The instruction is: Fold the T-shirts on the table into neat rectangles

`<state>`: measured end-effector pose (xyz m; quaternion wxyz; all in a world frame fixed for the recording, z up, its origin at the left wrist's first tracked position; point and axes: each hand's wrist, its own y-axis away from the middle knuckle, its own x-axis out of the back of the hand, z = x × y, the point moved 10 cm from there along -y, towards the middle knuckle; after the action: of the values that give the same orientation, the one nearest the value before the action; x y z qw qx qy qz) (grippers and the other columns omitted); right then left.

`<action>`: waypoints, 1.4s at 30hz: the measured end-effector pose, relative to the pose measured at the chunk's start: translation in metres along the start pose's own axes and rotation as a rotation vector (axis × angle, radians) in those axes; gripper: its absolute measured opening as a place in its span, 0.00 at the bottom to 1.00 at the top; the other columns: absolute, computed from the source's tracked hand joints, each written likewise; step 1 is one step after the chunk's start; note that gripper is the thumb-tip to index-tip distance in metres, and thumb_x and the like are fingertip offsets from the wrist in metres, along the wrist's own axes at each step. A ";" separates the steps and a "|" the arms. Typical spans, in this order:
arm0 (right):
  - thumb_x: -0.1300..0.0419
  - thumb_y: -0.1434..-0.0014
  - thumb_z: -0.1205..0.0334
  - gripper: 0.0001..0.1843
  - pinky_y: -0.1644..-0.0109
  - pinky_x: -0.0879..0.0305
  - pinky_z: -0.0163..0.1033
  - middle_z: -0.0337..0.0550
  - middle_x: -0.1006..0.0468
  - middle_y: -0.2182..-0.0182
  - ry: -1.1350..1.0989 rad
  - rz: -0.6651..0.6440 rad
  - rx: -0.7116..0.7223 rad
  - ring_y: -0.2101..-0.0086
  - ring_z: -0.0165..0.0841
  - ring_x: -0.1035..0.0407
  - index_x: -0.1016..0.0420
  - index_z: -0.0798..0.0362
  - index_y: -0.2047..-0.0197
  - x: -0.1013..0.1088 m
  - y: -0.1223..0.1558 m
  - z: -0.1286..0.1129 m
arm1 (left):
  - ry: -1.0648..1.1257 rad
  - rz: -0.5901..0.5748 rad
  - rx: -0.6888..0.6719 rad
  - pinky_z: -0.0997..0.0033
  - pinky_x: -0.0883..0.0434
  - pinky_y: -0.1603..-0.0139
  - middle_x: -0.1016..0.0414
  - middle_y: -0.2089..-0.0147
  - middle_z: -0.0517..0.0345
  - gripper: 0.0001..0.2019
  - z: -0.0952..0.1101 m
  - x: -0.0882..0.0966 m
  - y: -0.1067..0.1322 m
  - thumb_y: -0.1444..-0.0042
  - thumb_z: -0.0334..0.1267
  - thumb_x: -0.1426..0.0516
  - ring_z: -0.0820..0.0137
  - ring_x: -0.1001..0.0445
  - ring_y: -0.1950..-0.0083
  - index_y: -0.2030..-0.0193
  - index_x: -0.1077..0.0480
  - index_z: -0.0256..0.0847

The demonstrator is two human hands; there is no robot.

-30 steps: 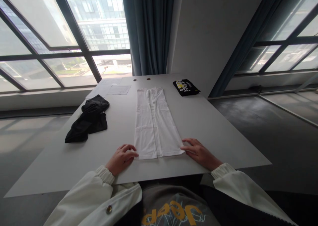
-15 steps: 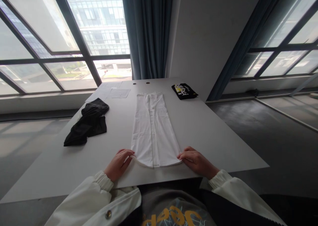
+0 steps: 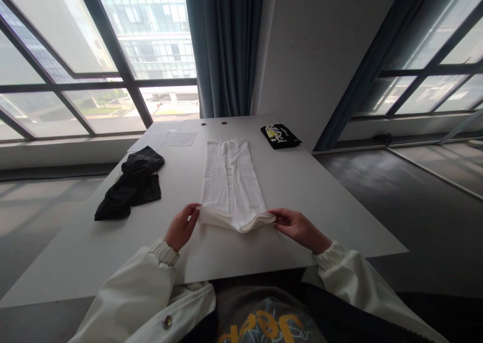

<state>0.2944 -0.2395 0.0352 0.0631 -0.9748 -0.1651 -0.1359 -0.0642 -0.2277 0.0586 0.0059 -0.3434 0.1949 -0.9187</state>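
Observation:
A long white garment (image 3: 234,177) lies lengthwise on the table in front of me, its two sides meeting near a middle line. Its near end is raised off the tabletop, and the edge shows open, curling layers. My left hand (image 3: 183,226) pinches the left corner of that end between thumb and fingers. At the opposite corner my right hand (image 3: 296,226) grips the cloth the same way. The garment's far end rests flat. Whether it is a shirt or trousers I cannot tell.
On the white table (image 3: 317,207), a crumpled black garment (image 3: 132,184) lies at left. A folded black garment with white and yellow print (image 3: 280,136) sits at the far right. Paper sheets (image 3: 181,138) lie at the back left, and a blue curtain (image 3: 230,51) hangs behind.
Both hands have lifted the near end of the white garment and moved it away from me. Its hem, flat before, is now raised and curled.

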 end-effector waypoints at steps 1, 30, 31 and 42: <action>0.31 0.40 0.48 0.22 0.40 0.25 0.51 0.48 0.15 0.50 0.055 0.017 0.029 0.50 0.43 0.20 0.17 0.50 0.46 0.002 -0.001 -0.004 | -0.001 -0.006 -0.001 0.65 0.24 0.55 0.18 0.62 0.56 0.16 0.000 0.000 -0.001 0.30 0.49 0.50 0.65 0.20 0.61 0.48 0.28 0.43; 0.42 0.37 0.46 0.15 0.68 0.40 0.37 0.36 0.27 0.76 0.300 0.425 0.029 0.73 0.34 0.36 0.26 0.50 0.61 0.062 -0.177 0.027 | 0.128 0.084 0.236 0.69 0.31 0.61 0.28 0.68 0.62 0.13 -0.091 -0.034 -0.131 0.32 0.47 0.50 0.68 0.29 0.65 0.52 0.31 0.43; 0.41 0.39 0.48 0.14 0.67 0.39 0.37 0.36 0.27 0.76 0.337 0.438 -0.013 0.73 0.34 0.35 0.25 0.50 0.62 0.062 -0.183 0.039 | 0.100 0.075 0.274 0.69 0.31 0.61 0.26 0.67 0.61 0.12 -0.100 -0.041 -0.133 0.33 0.46 0.49 0.67 0.28 0.64 0.52 0.30 0.44; 0.38 0.41 0.55 0.18 0.60 0.32 0.37 0.37 0.22 0.69 0.439 0.392 0.010 0.71 0.32 0.29 0.20 0.50 0.49 0.052 -0.180 0.070 | -0.078 -0.061 0.293 0.69 0.29 0.59 0.20 0.56 0.60 0.21 -0.120 -0.053 -0.128 0.37 0.45 0.42 0.70 0.25 0.68 0.38 0.32 0.49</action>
<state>0.2978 -0.0435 -0.0027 0.1273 -0.9351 0.0432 -0.3278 -0.0844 -0.0595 -0.0108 0.0357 -0.3802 0.0478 -0.9230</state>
